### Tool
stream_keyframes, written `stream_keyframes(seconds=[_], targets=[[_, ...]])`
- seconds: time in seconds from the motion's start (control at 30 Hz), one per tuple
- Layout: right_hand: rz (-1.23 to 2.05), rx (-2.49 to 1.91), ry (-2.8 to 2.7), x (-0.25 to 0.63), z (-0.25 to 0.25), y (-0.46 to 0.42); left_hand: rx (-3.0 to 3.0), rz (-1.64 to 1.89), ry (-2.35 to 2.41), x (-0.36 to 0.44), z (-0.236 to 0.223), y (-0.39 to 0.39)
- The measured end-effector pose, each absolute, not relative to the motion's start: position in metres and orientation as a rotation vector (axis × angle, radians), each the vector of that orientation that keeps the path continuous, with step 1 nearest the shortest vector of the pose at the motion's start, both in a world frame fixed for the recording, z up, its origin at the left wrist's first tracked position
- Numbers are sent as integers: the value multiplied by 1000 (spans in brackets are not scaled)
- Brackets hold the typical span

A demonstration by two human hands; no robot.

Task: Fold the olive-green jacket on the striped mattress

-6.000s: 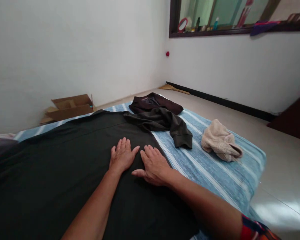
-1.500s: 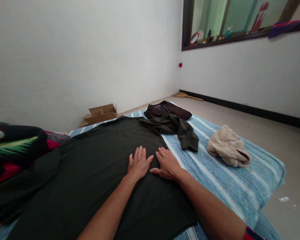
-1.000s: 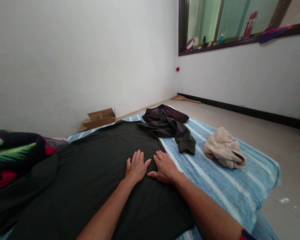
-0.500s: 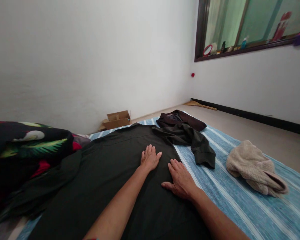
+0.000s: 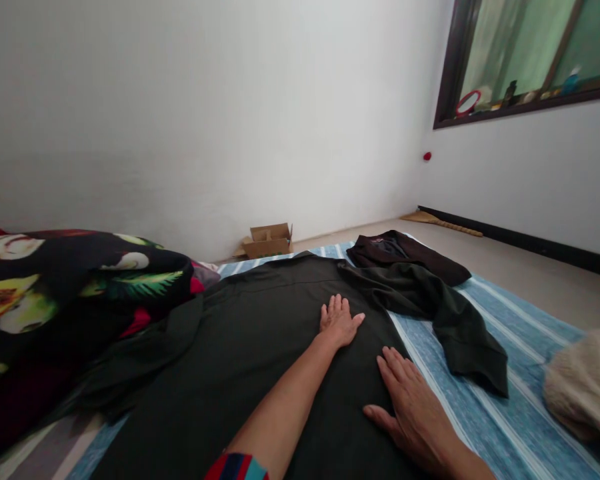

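Head view: flat hands (image 5: 341, 323) on dark garment (image 5: 260, 347)

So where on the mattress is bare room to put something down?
Bare striped mattress shows between the dark sleeve and the beige cloth. The spread black garment under the left hand and right hand, plus the floral bedding, crowd the left.

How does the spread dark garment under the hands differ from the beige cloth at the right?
The dark garment lies spread flat; the beige cloth sits bunched in a heap. The garment is near black and smooth, the cloth pale and nubbly. Both hands, left hand and right hand, press the garment; none touches the cloth. Both rest on the striped blue sheet.
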State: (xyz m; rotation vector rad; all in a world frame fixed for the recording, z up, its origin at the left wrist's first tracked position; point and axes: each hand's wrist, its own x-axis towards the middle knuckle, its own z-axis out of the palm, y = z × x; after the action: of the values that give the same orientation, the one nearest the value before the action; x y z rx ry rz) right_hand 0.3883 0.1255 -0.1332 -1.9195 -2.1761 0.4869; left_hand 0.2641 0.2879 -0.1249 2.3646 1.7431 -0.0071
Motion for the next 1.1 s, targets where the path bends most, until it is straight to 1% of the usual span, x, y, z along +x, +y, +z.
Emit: stream_keyframes(seconds=[0.17, 0.27, 0.33, 0.47, 0.6, 0.7, 0.8, 0.97, 1.1], targets=[[458, -1948, -2211, 392, -146, 127, 2397, 7, 1708, 230, -112, 292], [394, -1953, -2230, 389, -149, 133, 2368, 8, 1817, 195, -105, 301], [287, -1878, -2265, 381, -144, 145, 2330, 5, 1913, 171, -103, 308], [25, -1619, -2329, 354, -121, 202, 2258, 20, 2026, 141, -114, 317], [30, -1504, -2492, 323, -102, 288, 2267, 87, 2090, 135, -131, 317], [8, -1546, -2495, 312, -105, 344, 2283, 121, 2106, 136, -137, 316], [-35, -1648, -2443, 316, -119, 380, 2293, 128, 2102, 136, -138, 315], [-64, -1864, -2326, 345, -143, 406, 2283, 149, 2098, 136, -137, 313], [-89, -1921, -2302, 356, -148, 412, 2281, 170, 2088, 137, -137, 313]])
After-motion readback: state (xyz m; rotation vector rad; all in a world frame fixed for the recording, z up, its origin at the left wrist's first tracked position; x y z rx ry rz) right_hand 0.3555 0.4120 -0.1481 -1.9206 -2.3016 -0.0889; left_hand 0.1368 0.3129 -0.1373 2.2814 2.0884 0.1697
